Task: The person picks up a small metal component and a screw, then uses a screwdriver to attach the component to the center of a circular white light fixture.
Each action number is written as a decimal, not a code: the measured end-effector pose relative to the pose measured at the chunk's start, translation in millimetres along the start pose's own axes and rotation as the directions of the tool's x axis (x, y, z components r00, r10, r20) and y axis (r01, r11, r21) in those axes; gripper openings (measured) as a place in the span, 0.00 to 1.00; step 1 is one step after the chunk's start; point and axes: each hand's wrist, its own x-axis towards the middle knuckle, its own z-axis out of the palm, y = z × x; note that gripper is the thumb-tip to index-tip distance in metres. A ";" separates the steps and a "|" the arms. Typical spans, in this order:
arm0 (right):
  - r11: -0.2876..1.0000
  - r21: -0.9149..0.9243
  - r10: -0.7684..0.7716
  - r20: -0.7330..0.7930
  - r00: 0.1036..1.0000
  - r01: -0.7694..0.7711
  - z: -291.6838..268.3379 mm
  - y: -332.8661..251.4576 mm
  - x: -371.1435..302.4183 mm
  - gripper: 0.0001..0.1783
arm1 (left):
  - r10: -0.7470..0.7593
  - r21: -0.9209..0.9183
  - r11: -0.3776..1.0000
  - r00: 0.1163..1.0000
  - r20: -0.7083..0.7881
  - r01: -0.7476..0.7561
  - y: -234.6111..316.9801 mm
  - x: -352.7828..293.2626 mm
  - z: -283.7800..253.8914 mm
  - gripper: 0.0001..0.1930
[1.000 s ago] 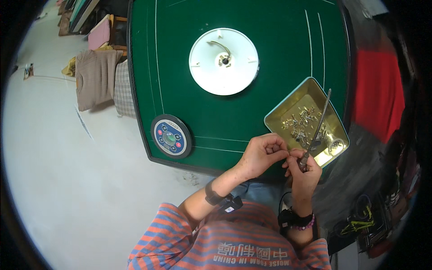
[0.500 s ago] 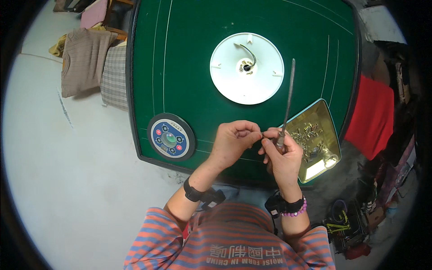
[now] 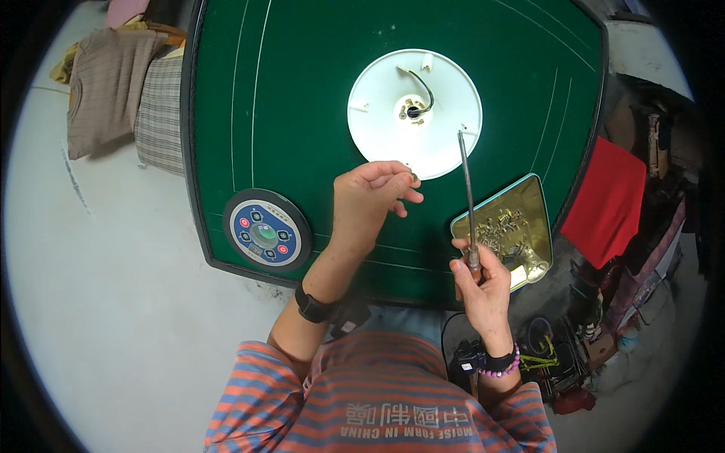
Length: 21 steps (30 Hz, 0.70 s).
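My left hand (image 3: 364, 200) pinches a small screw (image 3: 414, 177) between thumb and forefinger, by the near edge of a round white lamp base (image 3: 377, 132); its details are too small to see. A dark wire (image 3: 431, 93) curves out of the base's central hole, where brassy fittings sit. In my right hand (image 3: 487, 293) is a long screwdriver (image 3: 467, 185), its handle gripped and its thin shaft pointing away from me, the tip appearing over the base's right side. Beside that hand lies a shallow tray (image 3: 533, 202) holding several small metal screws (image 3: 504, 225).
The green table (image 3: 302, 98) has a dark raised edge. A round control panel (image 3: 267, 230) with buttons sits at its near left corner. Folded clothing (image 3: 113, 87) lies beyond the left edge, a red cloth (image 3: 604, 204) beyond the right. A transparent round piece (image 3: 535, 267) rests in the tray.
My hands have come apart. The left has moved forward to the lamp base with the screw; the right has drawn back slightly, still gripping the screwdriver. The view has shifted somewhat.
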 end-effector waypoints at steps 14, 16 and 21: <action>0.998 -0.048 0.032 0.008 0.999 -0.031 2.9 4.9 -9.5 0.14 | -0.056 -0.037 0.998 0.998 0.027 0.057 3.0 7.0 -4.1 0.12; 0.998 -0.059 0.027 0.008 1.000 -0.026 3.8 4.3 -10.0 0.14 | -0.057 -0.062 0.996 0.998 0.025 0.059 2.9 6.7 -5.1 0.12; 0.996 -0.075 0.049 0.008 0.999 -0.048 4.2 5.2 -11.7 0.14 | -0.036 -0.064 0.997 0.999 0.027 0.038 5.4 5.8 -4.5 0.11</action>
